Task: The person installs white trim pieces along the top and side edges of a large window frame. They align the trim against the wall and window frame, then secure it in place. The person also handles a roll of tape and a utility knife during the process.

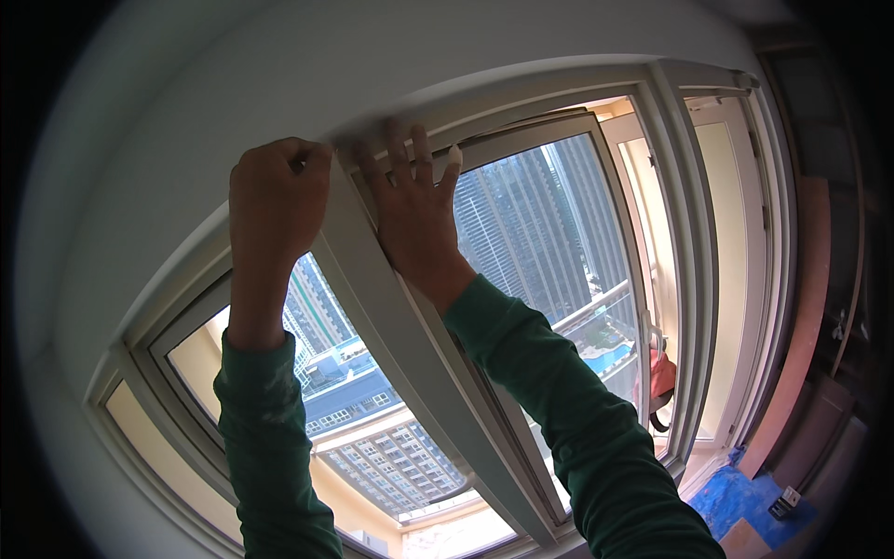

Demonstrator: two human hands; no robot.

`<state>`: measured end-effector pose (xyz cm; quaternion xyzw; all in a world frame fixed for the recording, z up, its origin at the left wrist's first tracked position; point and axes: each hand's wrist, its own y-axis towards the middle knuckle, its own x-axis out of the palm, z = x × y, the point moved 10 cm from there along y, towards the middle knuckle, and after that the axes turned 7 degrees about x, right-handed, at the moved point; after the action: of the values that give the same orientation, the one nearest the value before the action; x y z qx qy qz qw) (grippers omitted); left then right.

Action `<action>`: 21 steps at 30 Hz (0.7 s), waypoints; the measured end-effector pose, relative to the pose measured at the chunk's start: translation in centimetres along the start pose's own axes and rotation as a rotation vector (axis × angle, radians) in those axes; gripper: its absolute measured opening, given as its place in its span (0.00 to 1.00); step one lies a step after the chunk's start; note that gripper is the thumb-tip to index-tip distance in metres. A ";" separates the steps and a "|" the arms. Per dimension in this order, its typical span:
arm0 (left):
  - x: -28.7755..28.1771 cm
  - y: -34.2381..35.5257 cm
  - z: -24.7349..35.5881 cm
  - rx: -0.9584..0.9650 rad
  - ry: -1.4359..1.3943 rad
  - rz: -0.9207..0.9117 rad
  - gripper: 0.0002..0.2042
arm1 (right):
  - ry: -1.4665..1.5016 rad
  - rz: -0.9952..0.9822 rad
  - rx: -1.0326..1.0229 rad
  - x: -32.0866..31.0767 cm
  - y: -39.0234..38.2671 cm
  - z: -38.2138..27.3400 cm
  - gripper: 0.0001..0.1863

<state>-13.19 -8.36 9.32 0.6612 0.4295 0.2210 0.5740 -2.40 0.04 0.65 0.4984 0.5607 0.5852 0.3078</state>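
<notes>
Both of my arms, in green sleeves, reach up to the top of a window frame. My left hand [281, 196] is closed with its fingers curled in, by the wall above the frame's upper edge. What it holds, if anything, is hidden. My right hand [417, 219] lies spread against the upper end of the pale vertical window post [419, 345] and the sash beside it. Its fingers point upward, and one fingertip looks whitish. A dark, blurred patch shows around the fingertips on the pale wall [270, 79].
An opened glazed sash [596, 224] stands right of the post, with a handle [655, 334]. Tall buildings show through the glass. At the right edge are a pinkish board [792, 345] and blue sheeting [745, 498] with a small dark container [784, 503] on it.
</notes>
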 end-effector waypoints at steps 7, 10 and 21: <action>0.9 -2.1 -1.5 -0.012 -0.016 0.234 0.13 | -0.100 -0.049 -0.061 0.0 0.7 -0.4 0.34; 2.8 -5.6 -1.4 -0.121 -0.186 0.278 0.11 | -0.136 -0.046 -0.086 0.0 0.1 0.1 0.34; 6.9 -9.9 0.7 0.135 0.068 0.329 0.24 | -0.028 -0.052 -0.116 0.2 -0.1 0.6 0.37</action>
<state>-12.08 -3.36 -1.57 0.7519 0.3483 0.3047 0.4696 -1.94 0.40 0.53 0.4733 0.5342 0.6014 0.3592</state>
